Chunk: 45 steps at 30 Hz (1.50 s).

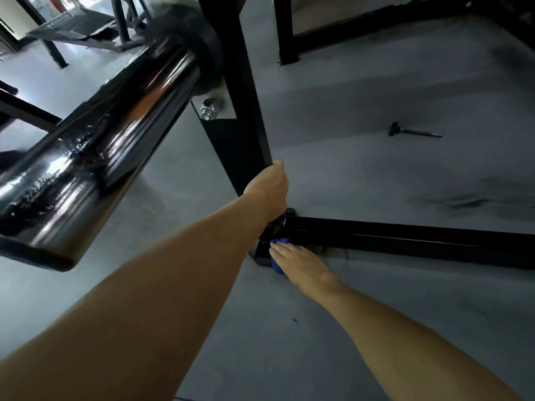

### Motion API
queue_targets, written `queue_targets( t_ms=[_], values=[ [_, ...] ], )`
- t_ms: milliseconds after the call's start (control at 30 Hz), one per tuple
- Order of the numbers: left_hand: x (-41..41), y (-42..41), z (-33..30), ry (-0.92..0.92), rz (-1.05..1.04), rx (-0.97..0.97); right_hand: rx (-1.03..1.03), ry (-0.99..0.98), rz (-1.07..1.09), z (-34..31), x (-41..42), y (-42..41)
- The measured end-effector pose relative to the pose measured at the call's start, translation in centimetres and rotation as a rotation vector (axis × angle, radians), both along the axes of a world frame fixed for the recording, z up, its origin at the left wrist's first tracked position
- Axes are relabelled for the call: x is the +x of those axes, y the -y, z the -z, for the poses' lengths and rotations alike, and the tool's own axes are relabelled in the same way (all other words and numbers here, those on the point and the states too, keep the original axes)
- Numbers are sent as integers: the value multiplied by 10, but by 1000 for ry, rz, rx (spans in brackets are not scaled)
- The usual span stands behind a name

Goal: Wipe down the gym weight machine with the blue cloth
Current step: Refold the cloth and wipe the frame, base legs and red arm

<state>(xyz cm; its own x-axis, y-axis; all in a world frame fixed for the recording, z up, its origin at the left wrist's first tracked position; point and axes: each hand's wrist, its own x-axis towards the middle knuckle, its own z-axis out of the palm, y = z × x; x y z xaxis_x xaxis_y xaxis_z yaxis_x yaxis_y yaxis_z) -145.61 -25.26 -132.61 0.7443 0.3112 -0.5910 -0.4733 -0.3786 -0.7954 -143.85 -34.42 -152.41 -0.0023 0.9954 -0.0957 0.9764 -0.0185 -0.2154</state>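
Observation:
The weight machine is a black steel frame: an upright post (240,91) slopes down to a foot near the floor, and a low base rail (405,241) runs off to the right. My left hand (270,189) grips the lower part of the upright post. My right hand (298,260) lies with straight fingers on the blue cloth (278,267), pressing it against the foot where post and rail meet. Only small bits of the cloth show around my fingers.
A thick glossy black bar (95,157) juts toward me at the upper left, close to my head. A loose metal pin (414,131) lies on the grey floor (376,299) to the right. Another black frame (285,30) stands at the back.

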Motion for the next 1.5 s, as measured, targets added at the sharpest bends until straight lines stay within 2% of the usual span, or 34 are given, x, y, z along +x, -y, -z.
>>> queue_targets(
  t_ms=[100,267,333,400,467,700,867,967,1033,1100,1233,1367,1433,1500],
  values=[
    [1,3,-1,30,-38,1,24,-128,96,-18,11,22],
    [1,1,0,74,-48,-1,479,-86,457,-50,29,29],
    [1,1,0,73,-71,-22,382,-46,495,-50,31,21],
    [2,2,0,64,-76,-35,176,-29,380,-36,22,10],
    [3,2,-1,55,-80,-24,114,-35,319,-24,14,-4],
    [5,8,-3,71,-134,-15,200,34,351,-28,29,-4],
    [6,13,-5,79,-134,5,309,154,475,-9,76,79],
    [7,15,-2,86,-141,21,226,214,613,-9,111,134],
    [8,17,0,82,-151,34,154,185,705,-15,110,136],
    [10,16,3,87,-175,42,150,119,709,-20,92,113],
    [12,19,7,109,-211,35,108,-15,431,-22,39,47],
    [12,24,14,144,-287,43,159,-100,391,-21,39,46],
    [16,27,19,217,-362,-66,224,-123,388,-25,59,68],
    [21,29,27,338,-453,-260,265,-159,432,-29,80,91]
  ],
)
